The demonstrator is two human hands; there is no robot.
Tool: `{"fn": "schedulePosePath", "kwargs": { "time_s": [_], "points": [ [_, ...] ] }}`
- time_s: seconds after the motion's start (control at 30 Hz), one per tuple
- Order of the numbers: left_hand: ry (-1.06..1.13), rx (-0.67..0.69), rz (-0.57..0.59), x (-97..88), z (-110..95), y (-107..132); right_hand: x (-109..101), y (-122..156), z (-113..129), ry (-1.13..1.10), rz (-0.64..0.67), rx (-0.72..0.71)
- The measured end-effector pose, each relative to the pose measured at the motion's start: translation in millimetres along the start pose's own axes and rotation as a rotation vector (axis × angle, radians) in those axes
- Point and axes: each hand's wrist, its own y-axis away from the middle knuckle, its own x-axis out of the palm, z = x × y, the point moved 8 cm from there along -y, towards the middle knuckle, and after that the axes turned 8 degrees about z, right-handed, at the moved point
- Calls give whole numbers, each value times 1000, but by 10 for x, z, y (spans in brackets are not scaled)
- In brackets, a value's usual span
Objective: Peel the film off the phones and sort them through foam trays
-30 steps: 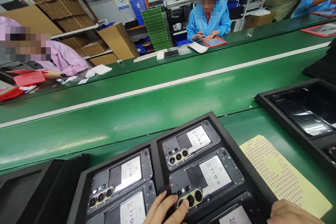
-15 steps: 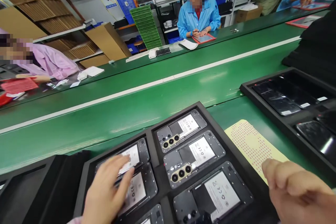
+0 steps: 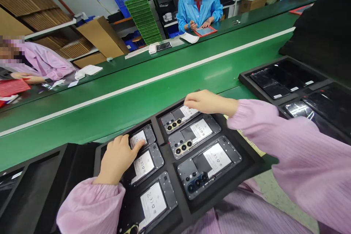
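Note:
A black foam tray (image 3: 171,168) lies before me with several opened phones in its slots. White batteries and triple camera rings show on them. My left hand (image 3: 116,157) rests over the far-left phone (image 3: 149,133), fingers bent and thumb spread apart on its battery. Across the tray, my right hand (image 3: 203,101) reaches to the far-right phone (image 3: 171,119) with fingers pressed together. Whatever is between those fingertips is hidden. Nearer me sit a middle phone (image 3: 201,128) and a phone with a dark blue camera ring (image 3: 216,157).
A yellow dotted card (image 3: 253,144) is partly covered by my right sleeve. To the right is another tray (image 3: 323,84) of dark-screened phones; black foam trays (image 3: 35,190) stand left. Beyond the green bench (image 3: 137,97), two people in blue and one in pink sit working.
My right hand has moved left and away from me, from beside the yellow card to the far-right phone. The left hand remains at the far-left phone. The view has shifted.

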Motion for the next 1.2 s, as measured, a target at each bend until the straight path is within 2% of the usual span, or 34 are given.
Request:
{"fn": "schedulePosePath", "kwargs": {
  "time_s": [0.07, 0.13, 0.27, 0.37, 0.43, 0.6, 0.67, 0.73, 0.87, 0.97, 1.07, 1.2],
  "points": [
    [-109, -38, 77, 24, -6, -12, 247, -234, 63, 132, 76, -29],
    [-143, -80, 126, 31, 11, -20, 432, -367, 98, 253, 83, -31],
    [-57, -76, 169, 48, 24, -26, 593, -421, 133, 427, 24, 5],
    [-22, -38, 173, 42, 17, -15, 616, -404, 133, 496, -1, 47],
    [8, -64, 171, 4, 54, 15, 597, -392, 139, 515, -7, 75],
    [79, -199, 81, -272, 248, 231, 430, -278, 220, 514, -18, 166],
    [113, -207, 61, -328, 273, 365, 425, -174, 282, 511, -4, 174],
    [143, -163, 98, -269, 215, 486, 520, -54, 328, 511, 42, 166],
    [137, -48, 182, -17, 18, 638, 788, 126, 382, 524, 116, 121],
    [135, 23, 206, 87, -50, 670, 839, 167, 411, 514, 110, 107],
    [155, 87, 242, 93, -62, 705, 845, 222, 484, 501, 105, 22],
    [179, 119, 264, -31, -29, 820, 880, 294, 465, 521, 46, -157]
  ]
}}
